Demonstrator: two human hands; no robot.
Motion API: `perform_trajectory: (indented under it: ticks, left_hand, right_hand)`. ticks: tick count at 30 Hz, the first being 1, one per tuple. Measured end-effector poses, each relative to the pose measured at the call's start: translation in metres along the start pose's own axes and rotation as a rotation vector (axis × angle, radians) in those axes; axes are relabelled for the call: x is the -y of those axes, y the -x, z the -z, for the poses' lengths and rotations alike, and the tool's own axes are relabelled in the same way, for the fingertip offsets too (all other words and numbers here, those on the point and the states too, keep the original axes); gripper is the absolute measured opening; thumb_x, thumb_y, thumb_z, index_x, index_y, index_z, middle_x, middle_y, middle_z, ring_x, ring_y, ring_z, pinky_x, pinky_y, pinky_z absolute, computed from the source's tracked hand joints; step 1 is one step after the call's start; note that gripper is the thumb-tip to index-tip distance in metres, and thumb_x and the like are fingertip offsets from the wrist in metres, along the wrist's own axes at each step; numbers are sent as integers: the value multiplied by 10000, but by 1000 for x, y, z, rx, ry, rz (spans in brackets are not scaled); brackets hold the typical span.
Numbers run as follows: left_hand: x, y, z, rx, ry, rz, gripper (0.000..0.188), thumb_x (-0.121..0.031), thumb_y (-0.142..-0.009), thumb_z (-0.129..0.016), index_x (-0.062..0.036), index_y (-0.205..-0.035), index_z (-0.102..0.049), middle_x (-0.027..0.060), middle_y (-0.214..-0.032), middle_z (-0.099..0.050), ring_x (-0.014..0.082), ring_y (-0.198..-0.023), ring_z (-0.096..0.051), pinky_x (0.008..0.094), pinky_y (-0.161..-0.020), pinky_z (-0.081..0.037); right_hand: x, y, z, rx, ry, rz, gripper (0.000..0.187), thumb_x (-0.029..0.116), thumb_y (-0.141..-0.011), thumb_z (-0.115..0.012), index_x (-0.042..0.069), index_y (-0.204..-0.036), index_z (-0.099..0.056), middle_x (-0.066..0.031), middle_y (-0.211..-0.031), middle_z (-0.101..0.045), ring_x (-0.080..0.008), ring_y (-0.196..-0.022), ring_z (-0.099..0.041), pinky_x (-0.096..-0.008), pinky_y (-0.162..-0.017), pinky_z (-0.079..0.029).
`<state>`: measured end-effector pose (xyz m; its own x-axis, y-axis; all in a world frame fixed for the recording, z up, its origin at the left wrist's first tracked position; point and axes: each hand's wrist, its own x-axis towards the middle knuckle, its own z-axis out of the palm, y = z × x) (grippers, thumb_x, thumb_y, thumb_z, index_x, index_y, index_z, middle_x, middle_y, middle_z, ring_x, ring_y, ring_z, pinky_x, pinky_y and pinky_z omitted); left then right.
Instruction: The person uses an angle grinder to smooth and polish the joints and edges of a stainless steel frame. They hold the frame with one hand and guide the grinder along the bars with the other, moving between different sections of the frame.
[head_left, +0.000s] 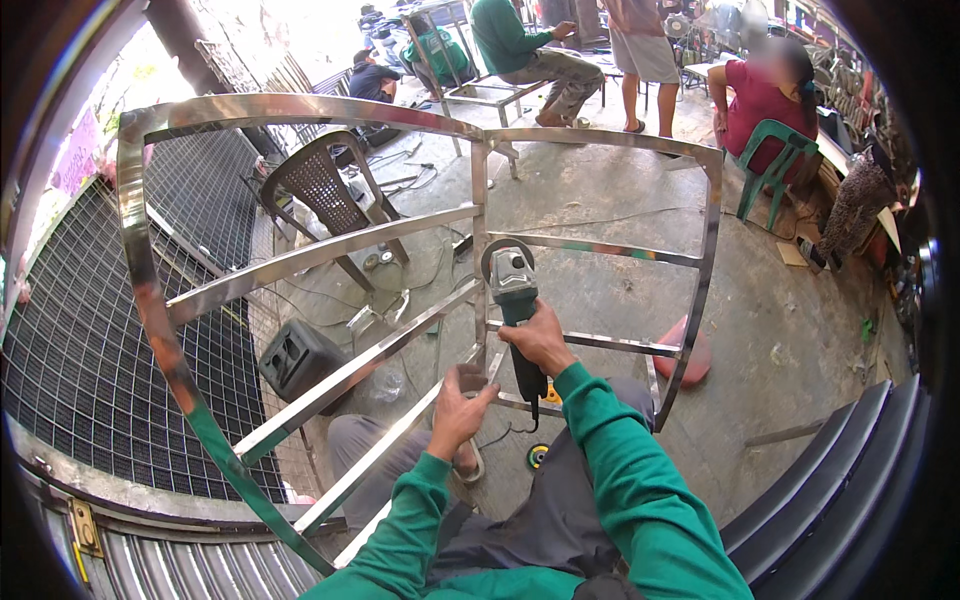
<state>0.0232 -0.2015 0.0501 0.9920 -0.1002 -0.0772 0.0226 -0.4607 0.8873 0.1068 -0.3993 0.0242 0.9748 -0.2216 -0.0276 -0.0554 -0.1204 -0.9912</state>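
1. Here, the person's right hand (540, 338) is wrapped firmly around the angle grinder (515, 285), mid-view, with the grinding disc (496, 247) toward 12 o'clock.
2. The left hand (460, 413), between 7 and 8 o'clock of the right, has half-curled fingers near a metal slat (370, 457); whether it grips anything cannot be told.
3. The disc overlaps the centre post of the tubular metal frame (480, 205) in view; contact is unclear.
4. For steady control, two hands and light, even pressure would likely serve best.
5. The power cord (536, 415), at 6 o'clock, should be kept off the disc.
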Motion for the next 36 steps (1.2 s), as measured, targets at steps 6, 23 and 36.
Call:
perform_trajectory:
  ticks: [6,23,36]
  left_hand:
    - [2,-29,-17,130,231,41,667,-235,-851,-863,67,-1352,-542,223,-1279,-706,292,-1161,-702,394,-978,-568]
    - [22,-88,-35,409,762,262,761,3,-887,-752,-36,-1524,-338,121,-1315,-623,264,-1137,-705,397,-930,-614]
    - [28,-107,-30,268,513,41,888,15,-663,-848,-53,-1449,-442,89,-1274,-657,241,-1151,-696,386,-968,-607]
  right_hand:
    - [-5,-7,-15,14,60,-21,639,210,-658,-892,-29,-1213,-684,-192,-1092,-777,-311,-999,-764,-405,-900,-597]
    - [1,-33,-30,42,116,-28,722,273,-653,-906,-43,-1255,-665,-260,-1142,-756,-393,-1069,-746,-446,-943,-594]
    - [4,-49,-64,26,100,33,718,265,-639,-886,-49,-1246,-665,-248,-1140,-752,-370,-1064,-744,-424,-955,-588]
